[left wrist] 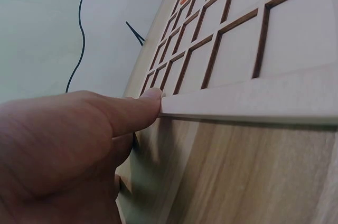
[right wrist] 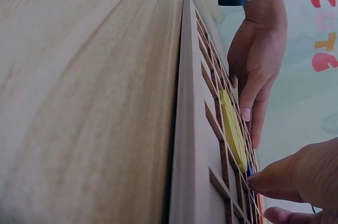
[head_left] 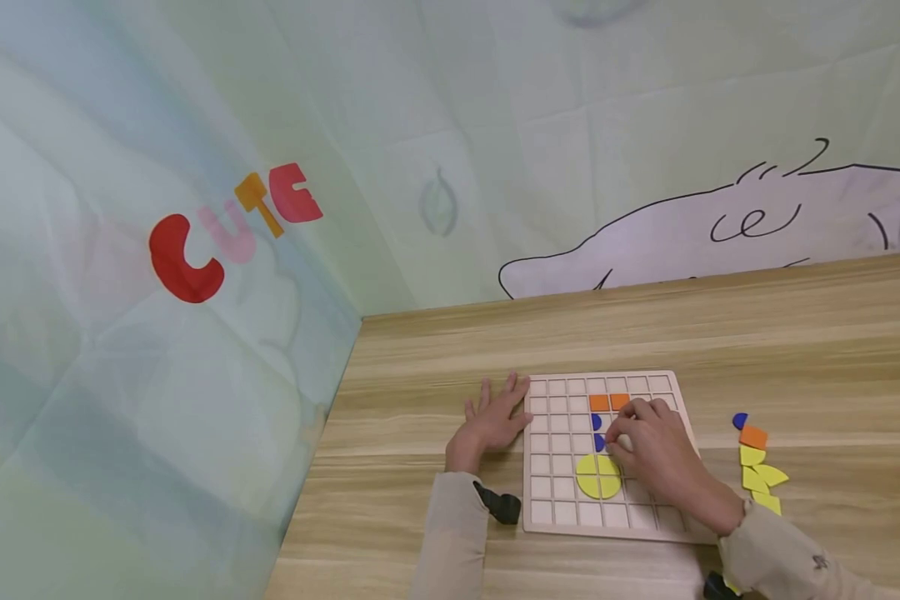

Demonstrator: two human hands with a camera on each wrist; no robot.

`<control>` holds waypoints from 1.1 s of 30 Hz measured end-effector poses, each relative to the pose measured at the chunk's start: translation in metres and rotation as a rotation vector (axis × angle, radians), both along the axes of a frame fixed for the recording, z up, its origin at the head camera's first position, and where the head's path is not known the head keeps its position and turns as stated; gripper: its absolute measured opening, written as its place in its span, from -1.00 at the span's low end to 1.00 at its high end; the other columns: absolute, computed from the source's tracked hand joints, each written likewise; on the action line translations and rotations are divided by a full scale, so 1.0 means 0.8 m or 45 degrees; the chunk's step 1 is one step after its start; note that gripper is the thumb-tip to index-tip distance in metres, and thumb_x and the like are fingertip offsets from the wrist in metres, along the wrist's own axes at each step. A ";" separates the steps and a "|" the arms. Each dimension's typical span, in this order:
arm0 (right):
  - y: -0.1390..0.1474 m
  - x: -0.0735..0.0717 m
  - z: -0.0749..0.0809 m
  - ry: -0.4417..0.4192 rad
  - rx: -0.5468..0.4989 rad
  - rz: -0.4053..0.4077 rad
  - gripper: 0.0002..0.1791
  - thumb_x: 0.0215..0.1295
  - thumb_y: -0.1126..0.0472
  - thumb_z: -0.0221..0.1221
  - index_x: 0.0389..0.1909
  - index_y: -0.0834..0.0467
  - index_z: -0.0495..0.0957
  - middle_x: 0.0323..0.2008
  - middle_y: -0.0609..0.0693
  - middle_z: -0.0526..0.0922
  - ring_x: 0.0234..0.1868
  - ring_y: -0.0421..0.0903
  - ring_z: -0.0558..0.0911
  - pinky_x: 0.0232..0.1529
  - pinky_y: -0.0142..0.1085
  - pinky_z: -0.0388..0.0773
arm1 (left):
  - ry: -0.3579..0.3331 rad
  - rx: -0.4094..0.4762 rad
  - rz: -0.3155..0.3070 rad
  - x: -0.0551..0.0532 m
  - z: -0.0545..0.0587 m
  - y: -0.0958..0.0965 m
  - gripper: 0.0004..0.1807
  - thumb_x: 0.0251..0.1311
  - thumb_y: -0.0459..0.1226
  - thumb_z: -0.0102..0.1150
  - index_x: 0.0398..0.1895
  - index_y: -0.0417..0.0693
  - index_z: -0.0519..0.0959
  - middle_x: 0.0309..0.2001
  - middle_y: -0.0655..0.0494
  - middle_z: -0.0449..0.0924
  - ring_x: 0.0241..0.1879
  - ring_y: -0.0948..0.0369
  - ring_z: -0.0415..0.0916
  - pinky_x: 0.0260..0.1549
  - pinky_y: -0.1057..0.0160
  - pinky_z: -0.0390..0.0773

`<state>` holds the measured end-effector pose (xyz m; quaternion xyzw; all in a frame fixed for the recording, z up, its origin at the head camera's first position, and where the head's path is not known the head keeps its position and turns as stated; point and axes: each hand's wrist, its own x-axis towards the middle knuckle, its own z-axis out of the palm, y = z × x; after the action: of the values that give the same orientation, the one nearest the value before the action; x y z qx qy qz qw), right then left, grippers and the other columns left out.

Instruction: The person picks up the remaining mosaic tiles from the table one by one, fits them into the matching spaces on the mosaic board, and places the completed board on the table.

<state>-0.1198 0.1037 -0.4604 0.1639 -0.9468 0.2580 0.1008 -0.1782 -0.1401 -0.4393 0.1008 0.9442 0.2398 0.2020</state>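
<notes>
In the head view my left hand [head_left: 495,421] lies with fingers spread on the table at the board's left side. Its thumb [left wrist: 142,110] touches the rim of the pale wooden grid board [left wrist: 237,100]. My right hand [head_left: 656,446] is over the middle of the board, thumb and forefinger bent together at a small blue piece [head_left: 599,442]. The right wrist view shows that thumb right at the blue piece [right wrist: 250,171]. Just above it sits a blue half-circle piece [head_left: 596,422]. Yellow quarter pieces [head_left: 598,477] form a circle below, and orange squares [head_left: 609,402] lie in a row above.
Right of the board, a blue piece [head_left: 740,421], an orange square [head_left: 753,437] and several yellow pieces [head_left: 755,479] lie on the wooden table [head_left: 855,367]. Printed cloth walls [head_left: 420,125] stand behind and at the left. A dark strap device [head_left: 501,507] is on the left wrist.
</notes>
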 end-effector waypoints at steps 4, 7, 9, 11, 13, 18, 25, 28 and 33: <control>0.001 0.000 0.000 0.016 -0.013 0.004 -0.91 0.00 0.23 0.37 -0.57 -0.03 0.68 -0.23 0.06 0.58 -0.14 0.09 0.43 -0.13 -0.01 0.32 | 0.000 0.001 0.000 0.000 -0.001 0.000 -0.36 0.44 -0.06 -0.15 0.52 0.25 -0.04 0.55 0.23 -0.28 0.51 -0.05 -0.56 0.36 -0.28 -0.47; 0.001 0.000 0.001 0.015 -0.003 0.007 -0.91 0.01 0.23 0.37 -0.56 -0.03 0.67 -0.22 0.07 0.58 -0.14 0.09 0.43 -0.13 -0.02 0.33 | 0.001 -0.002 -0.004 0.000 -0.002 0.000 -0.36 0.44 -0.06 -0.15 0.52 0.26 -0.04 0.55 0.24 -0.28 0.51 -0.05 -0.56 0.36 -0.28 -0.46; 0.001 0.000 0.002 0.013 0.003 0.010 -0.92 0.02 0.22 0.36 -0.55 -0.02 0.66 -0.22 0.07 0.58 -0.14 0.08 0.43 -0.14 -0.03 0.33 | 0.003 -0.004 -0.007 -0.001 -0.003 -0.001 -0.36 0.44 -0.05 -0.15 0.52 0.25 -0.04 0.55 0.23 -0.28 0.51 -0.06 -0.55 0.35 -0.29 -0.46; 0.001 0.000 0.004 0.021 0.012 0.013 -0.93 0.01 0.22 0.35 -0.54 -0.01 0.66 -0.21 0.08 0.58 -0.15 0.08 0.44 -0.14 -0.03 0.34 | 0.001 -0.006 -0.008 -0.001 -0.003 -0.001 -0.36 0.44 -0.05 -0.15 0.53 0.26 -0.05 0.55 0.24 -0.28 0.51 -0.06 -0.55 0.35 -0.29 -0.46; 0.002 0.000 0.007 0.028 0.013 0.017 -0.94 0.01 0.23 0.35 -0.53 0.01 0.66 -0.21 0.09 0.59 -0.16 0.08 0.45 -0.16 -0.03 0.36 | -0.001 -0.004 -0.006 -0.001 -0.002 -0.001 -0.36 0.44 -0.05 -0.15 0.52 0.26 -0.05 0.55 0.24 -0.29 0.51 -0.05 -0.56 0.35 -0.29 -0.46; 0.007 0.002 0.016 -0.005 0.022 0.005 -0.95 0.02 0.23 0.35 -0.49 0.03 0.67 -0.19 0.09 0.60 -0.16 0.08 0.48 -0.18 -0.03 0.40 | -0.004 -0.001 -0.003 -0.001 0.000 -0.002 -0.36 0.44 -0.05 -0.15 0.52 0.26 -0.05 0.55 0.24 -0.29 0.51 -0.05 -0.57 0.36 -0.28 -0.46; 0.026 0.005 0.025 -0.030 0.013 -0.038 -0.95 0.04 0.24 0.34 -0.46 0.04 0.67 -0.19 0.11 0.59 -0.11 0.13 0.47 -0.17 0.01 0.40 | -0.005 0.003 -0.004 0.000 -0.001 -0.002 -0.36 0.44 -0.05 -0.15 0.52 0.26 -0.05 0.55 0.24 -0.29 0.50 -0.05 -0.57 0.35 -0.29 -0.47; 0.039 0.007 0.028 -0.016 -0.002 -0.056 -0.96 0.04 0.25 0.33 -0.46 0.07 0.67 -0.18 0.15 0.59 -0.09 0.17 0.46 -0.14 0.06 0.39 | -0.006 -0.004 -0.006 0.000 -0.001 -0.001 -0.36 0.44 -0.04 -0.16 0.52 0.28 -0.06 0.55 0.26 -0.30 0.51 -0.04 -0.57 0.35 -0.29 -0.46; 0.064 0.011 0.030 0.008 -0.007 -0.078 -0.96 0.03 0.27 0.32 -0.46 0.10 0.66 -0.18 0.21 0.59 -0.07 0.24 0.47 -0.08 0.13 0.37 | -0.007 -0.015 -0.011 0.000 -0.001 -0.001 -0.36 0.44 -0.04 -0.17 0.53 0.29 -0.07 0.55 0.27 -0.31 0.51 -0.04 -0.57 0.36 -0.28 -0.45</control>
<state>-0.1107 0.1547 -0.4364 0.1353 -0.9503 0.2570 0.1120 -0.1784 -0.1408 -0.4403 0.1031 0.9445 0.2337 0.2064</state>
